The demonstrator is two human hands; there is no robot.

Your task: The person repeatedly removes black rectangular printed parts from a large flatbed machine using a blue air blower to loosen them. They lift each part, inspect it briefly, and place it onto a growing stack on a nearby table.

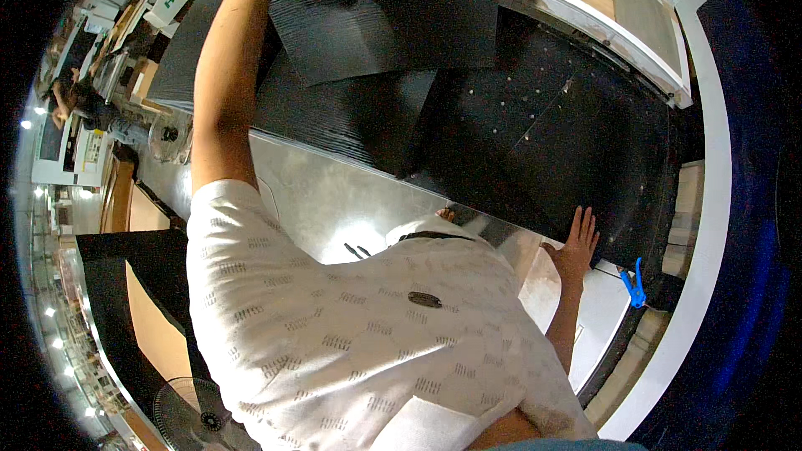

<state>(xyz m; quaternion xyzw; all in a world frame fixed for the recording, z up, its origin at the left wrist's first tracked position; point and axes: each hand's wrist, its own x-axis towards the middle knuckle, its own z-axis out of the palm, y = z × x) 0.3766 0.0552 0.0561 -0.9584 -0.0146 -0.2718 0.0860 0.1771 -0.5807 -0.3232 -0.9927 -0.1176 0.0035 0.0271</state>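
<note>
My right hand (575,244) lies palm down, fingers outstretched, on the front edge of a black work surface (518,159) dotted with several pale specks. Nothing is in it. My left arm stretches far forward and runs out through the top edge, so that hand is hidden. Beside this forearm a black ribbed sheet (393,12) lies at the far side. It overlaps a second black ribbed sheet (342,113) lying at the table's front left. Right of my right hand is a blue air blow gun or clamp-like tool (637,286); its exact kind is unclear.
A white-framed machine beam (601,29) bounds the far right. Down the right side runs a white curved edge (717,167). A fan (196,418) and black panels (134,267) stand at the lower left. Another person (83,104) is at the far left.
</note>
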